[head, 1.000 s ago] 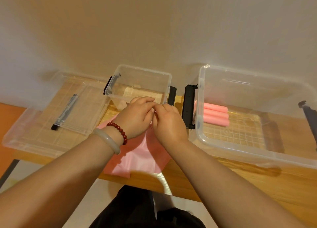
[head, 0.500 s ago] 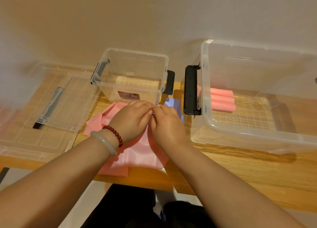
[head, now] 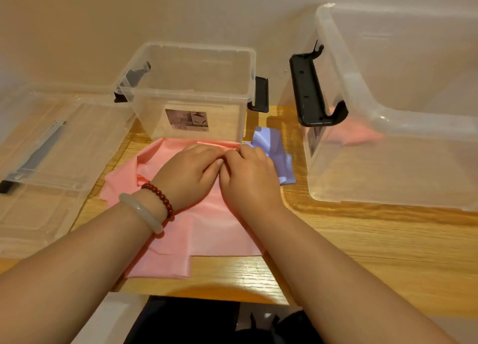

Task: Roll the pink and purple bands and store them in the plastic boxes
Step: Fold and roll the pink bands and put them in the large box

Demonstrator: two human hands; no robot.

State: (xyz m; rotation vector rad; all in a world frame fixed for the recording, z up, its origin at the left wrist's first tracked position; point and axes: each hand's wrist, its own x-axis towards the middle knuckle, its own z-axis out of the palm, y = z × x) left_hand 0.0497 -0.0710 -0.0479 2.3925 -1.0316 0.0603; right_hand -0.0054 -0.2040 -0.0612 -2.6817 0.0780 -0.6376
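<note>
I see the left hand (head: 186,174) and right hand (head: 249,181) together, fingers (head: 207,151) pinching the far edge of the pink band (head: 207,230); the rest lies toward the body.

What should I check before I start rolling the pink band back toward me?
1. Grip on the far edge: left hand and right hand pinch the pink band side by side: ok.
2. Band lying flat: creased and folded over on its left side: not ok.
3. Purple band out of the roll's way: it lies against the right hand, and any overlap is hidden: cannot tell.
4. Small box ready: lid off, open top: ok.
5. Large box ready: open, with pink rolls showing through its wall: ok.
</note>
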